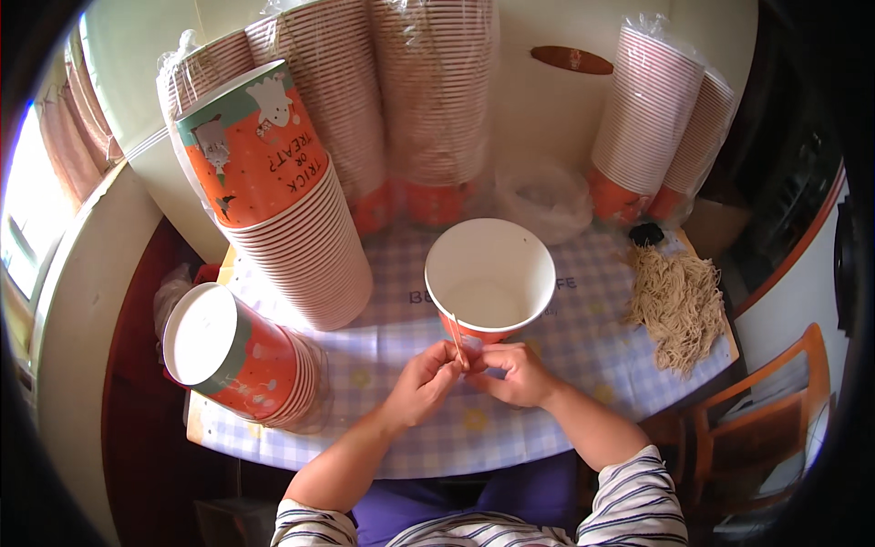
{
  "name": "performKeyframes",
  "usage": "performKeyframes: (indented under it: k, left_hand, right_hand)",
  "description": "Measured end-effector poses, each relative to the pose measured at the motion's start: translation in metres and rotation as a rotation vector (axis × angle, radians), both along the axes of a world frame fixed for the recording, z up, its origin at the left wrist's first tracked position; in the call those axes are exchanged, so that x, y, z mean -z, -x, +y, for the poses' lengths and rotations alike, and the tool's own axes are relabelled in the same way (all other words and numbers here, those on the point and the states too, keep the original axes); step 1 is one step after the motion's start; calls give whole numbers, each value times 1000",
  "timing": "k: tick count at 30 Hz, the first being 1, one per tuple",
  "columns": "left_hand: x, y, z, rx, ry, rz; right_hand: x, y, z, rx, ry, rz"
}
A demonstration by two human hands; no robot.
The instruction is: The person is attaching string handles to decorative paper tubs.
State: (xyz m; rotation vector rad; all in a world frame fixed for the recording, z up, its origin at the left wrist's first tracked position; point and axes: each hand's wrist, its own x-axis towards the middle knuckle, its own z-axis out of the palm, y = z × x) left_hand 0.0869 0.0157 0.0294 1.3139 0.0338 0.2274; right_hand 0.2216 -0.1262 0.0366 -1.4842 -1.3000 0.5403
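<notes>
A white-lined paper bucket (489,273) with an orange outside stands upright on the table in front of me, its open mouth facing up. A thin beige cord (458,339) runs from its near rim down to my fingers. My left hand (427,381) pinches the cord just below the rim. Close against it, my right hand (516,376) has its thumb and fingertips pressed together at the same spot; what lies between them is too small to make out. A heap of loose beige cords (678,305) lies at the table's right side.
A tall stack of nested buckets (301,246) stands left, a shorter stack (283,365) nearer me. Plastic-wrapped stacks (437,100) line the back, with more wrapped stacks (649,118) at back right. A crumpled clear bag (544,199) lies between them. A wooden chair (766,410) is at right.
</notes>
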Motion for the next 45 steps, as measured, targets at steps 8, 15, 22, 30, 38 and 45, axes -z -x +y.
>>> performKeyframes:
  k: [8, 15, 22, 30, 38, 45]
  left_hand:
    - [1, -3, -10, -150, 34, -47]
    - [4, -1, -19, -224, -297, 68]
    - [-5, -3, -23, -354, -571, -51]
    - [-4, -1, -22, -338, -302, 49]
    - [-9, -8, -18, -733, -885, -255]
    - [-9, -8, -7, -728, -1261, -382]
  right_hand:
    - [-20, 3, -11, 220, -145, -98]
    - [-11, 14, -4, 231, -253, -78]
    - [-7, 16, 0, 353, -328, -267]
    - [-6, 12, -2, 425, -308, -411]
    - [-8, 7, -6, 130, -125, -65]
    - [-17, 12, -8, 62, 0, 103]
